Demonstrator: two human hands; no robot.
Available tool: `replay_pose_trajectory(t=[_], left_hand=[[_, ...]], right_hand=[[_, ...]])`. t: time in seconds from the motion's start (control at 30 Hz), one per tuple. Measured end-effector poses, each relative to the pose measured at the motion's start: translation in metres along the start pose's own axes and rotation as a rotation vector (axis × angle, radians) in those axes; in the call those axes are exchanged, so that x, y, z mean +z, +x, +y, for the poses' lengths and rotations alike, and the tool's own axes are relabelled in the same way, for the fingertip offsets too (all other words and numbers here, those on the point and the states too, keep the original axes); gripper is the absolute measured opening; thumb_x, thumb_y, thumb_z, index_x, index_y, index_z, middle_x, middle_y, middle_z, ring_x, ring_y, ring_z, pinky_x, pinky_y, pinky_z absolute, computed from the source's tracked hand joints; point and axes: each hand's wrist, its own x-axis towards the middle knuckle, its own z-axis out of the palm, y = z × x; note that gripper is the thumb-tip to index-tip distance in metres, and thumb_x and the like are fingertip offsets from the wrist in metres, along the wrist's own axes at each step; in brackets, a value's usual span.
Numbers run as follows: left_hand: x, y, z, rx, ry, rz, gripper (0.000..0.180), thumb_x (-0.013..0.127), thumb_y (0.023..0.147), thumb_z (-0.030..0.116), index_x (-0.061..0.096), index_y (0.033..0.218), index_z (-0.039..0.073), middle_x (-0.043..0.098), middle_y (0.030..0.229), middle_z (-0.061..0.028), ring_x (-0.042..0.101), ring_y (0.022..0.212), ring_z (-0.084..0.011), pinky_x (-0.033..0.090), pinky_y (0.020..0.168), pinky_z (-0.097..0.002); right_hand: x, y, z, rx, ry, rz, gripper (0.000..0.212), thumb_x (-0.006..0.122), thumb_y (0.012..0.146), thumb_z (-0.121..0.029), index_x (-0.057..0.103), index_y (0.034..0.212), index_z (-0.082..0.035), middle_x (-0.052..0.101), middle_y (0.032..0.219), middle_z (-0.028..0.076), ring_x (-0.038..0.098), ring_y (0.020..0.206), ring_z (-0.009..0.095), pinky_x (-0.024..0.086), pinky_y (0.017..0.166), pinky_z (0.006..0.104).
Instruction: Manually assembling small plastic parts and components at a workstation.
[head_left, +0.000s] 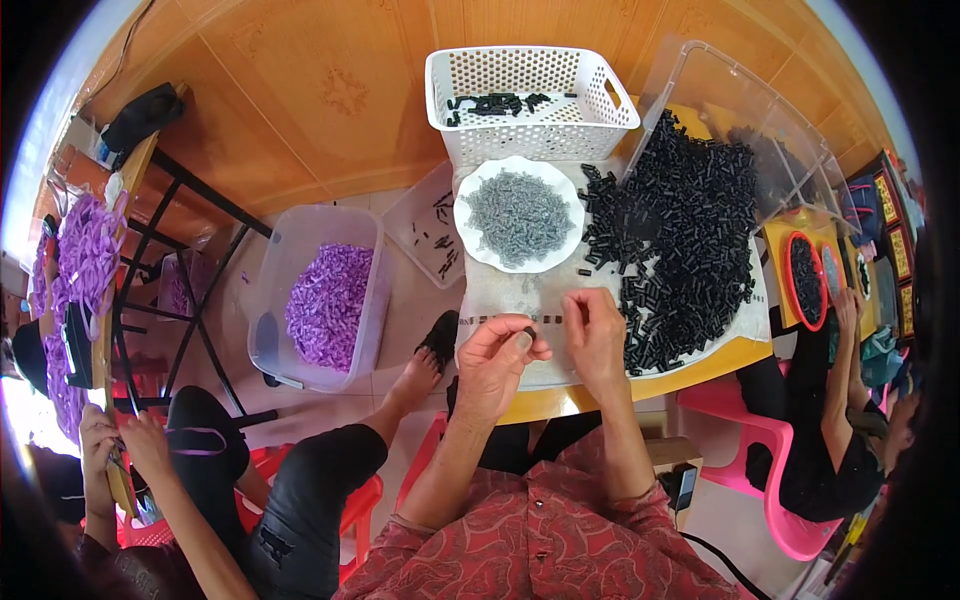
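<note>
My left hand (492, 362) is closed in a pinch over the near part of the table, with a small black piece (527, 332) between thumb and fingers. Just to its right, my right hand (597, 335) has its thumb and fingertips pressed together; whatever they hold is too small to make out. Beyond both hands stands a white scalloped plate (464, 222) heaped with small clear grey pieces (520, 215). A large pile of short black tubes (690, 230) covers the table's right side, close to my right hand.
A white perforated basket (540, 143) with some black tubes stands at the back. A clear bin (790, 150) lies tipped behind the pile. On the floor at left sits a tub (262, 330) of purple pieces (330, 305). Other people's hands work at far left (145, 445) and far right (848, 308).
</note>
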Motion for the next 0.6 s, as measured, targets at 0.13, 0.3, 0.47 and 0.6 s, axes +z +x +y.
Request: replay_pose_trajectory(t=[0.13, 0.3, 0.47, 0.6], left_hand=[[0.007, -0.003, -0.002, 0.073, 0.089, -0.071, 0.018, 0.058, 0.091, 0.001, 0.06, 0.109, 0.001, 0.062, 0.107, -0.0122, 0.063, 0.09, -0.0195, 0.054, 0.081, -0.0376], [0.011, -0.008, -0.004, 0.045, 0.053, -0.072, 0.018, 0.059, 0.091, 0.002, 0.061, 0.11, 0.002, 0.061, 0.107, -0.0116, 0.062, 0.088, -0.0185, 0.055, 0.08, -0.0364], [0.011, -0.011, -0.003, -0.08, -0.178, 0.029, 0.018, 0.057, 0.093, 0.003, 0.06, 0.11, 0.0, 0.064, 0.106, -0.0113, 0.065, 0.088, -0.0204, 0.056, 0.079, -0.0355], [0.008, -0.016, -0.003, -0.181, -0.294, 0.077, 0.018, 0.059, 0.093, 0.008, 0.062, 0.11, 0.004, 0.065, 0.103, -0.0092, 0.062, 0.089, -0.0197, 0.053, 0.079, -0.0335]], right_hand=[[-0.024, -0.015, -0.017, 0.12, 0.289, -0.105, 0.005, 0.061, 0.086, -0.002, 0.058, 0.089, 0.001, 0.058, 0.08, 0.014, 0.059, 0.068, 0.027, 0.047, 0.06, 0.0341], [-0.04, -0.027, -0.028, 0.042, 0.368, -0.067, 0.006, 0.062, 0.087, -0.001, 0.058, 0.09, 0.001, 0.059, 0.081, 0.013, 0.059, 0.068, 0.024, 0.047, 0.061, 0.0317], [-0.046, -0.035, -0.042, 0.082, 0.485, -0.116, 0.006, 0.062, 0.088, -0.004, 0.059, 0.091, 0.001, 0.06, 0.082, 0.012, 0.061, 0.07, 0.022, 0.048, 0.062, 0.0301], [-0.045, -0.039, -0.047, 0.092, 0.504, -0.151, 0.007, 0.062, 0.089, -0.005, 0.059, 0.092, 0.001, 0.06, 0.082, 0.011, 0.062, 0.071, 0.02, 0.049, 0.062, 0.0287]])
